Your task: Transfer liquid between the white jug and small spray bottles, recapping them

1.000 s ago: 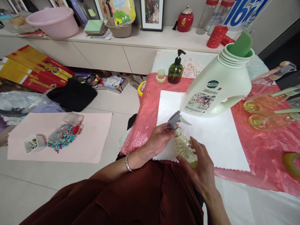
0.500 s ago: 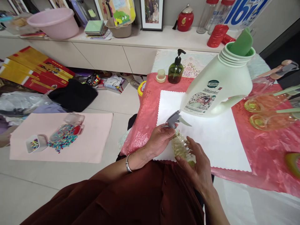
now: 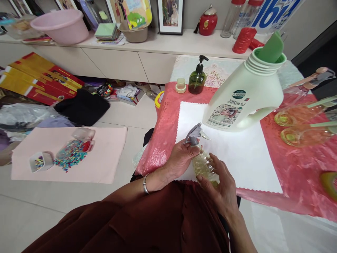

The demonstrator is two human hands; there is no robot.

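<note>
The left hand (image 3: pixel 181 157) is gripping the neck of a small clear spray bottle (image 3: pixel 204 164), its fingers curling just under the grey trigger head (image 3: pixel 194 134). The right hand (image 3: pixel 223 188) is wrapping around the lower body of the same bottle, fingers closed on the ribbed plastic, which is holding a pale yellowish liquid. The bottle is being held tilted over the near edge of the table, above the near left corner of a white scalloped mat (image 3: pixel 237 154) that is lying on a pink plastic tablecloth (image 3: pixel 289 165).

A large white detergent jug (image 3: pixel 244 96) with a green spout is standing on the far part of the mat, well apart from the hands. A green pump dispenser (image 3: pixel 197 79) and a small cream cap (image 3: pixel 180 85) are sitting near the far left corner of the tablecloth. Two more bottles with yellowish liquid (image 3: pixel 297 116) are lying on their sides along the right edge.

On the floor to the left, a pink sheet (image 3: pixel 100 158) is carrying a container of coloured beads (image 3: pixel 70 153). A pink basin (image 3: pixel 61 25) is resting on the low cabinet behind.
</note>
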